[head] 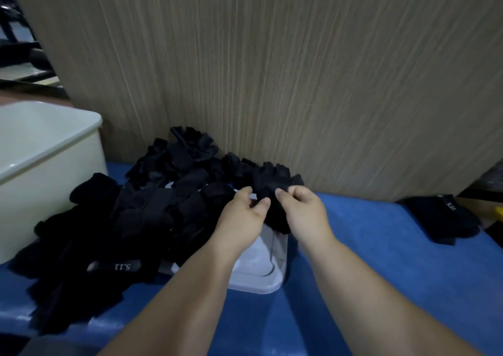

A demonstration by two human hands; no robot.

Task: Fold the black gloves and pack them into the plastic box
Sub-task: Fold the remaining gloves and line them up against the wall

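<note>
Black knit fingerless glove point(272, 181) held over the clear plastic box point(261, 268), pinched by left hand point(242, 214) and right hand point(302, 208), forearms extended. Heap of black gloves point(122, 219) drapes the box's left side on the smooth blue table point(381, 246).

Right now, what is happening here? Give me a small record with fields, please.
hands: left hand and right hand both pinch the held glove
box: plastic box under the hands, on the blue table
pile: glove pile at left, overlapping the box
apart: lone glove far right
also: cream tub far left
</note>
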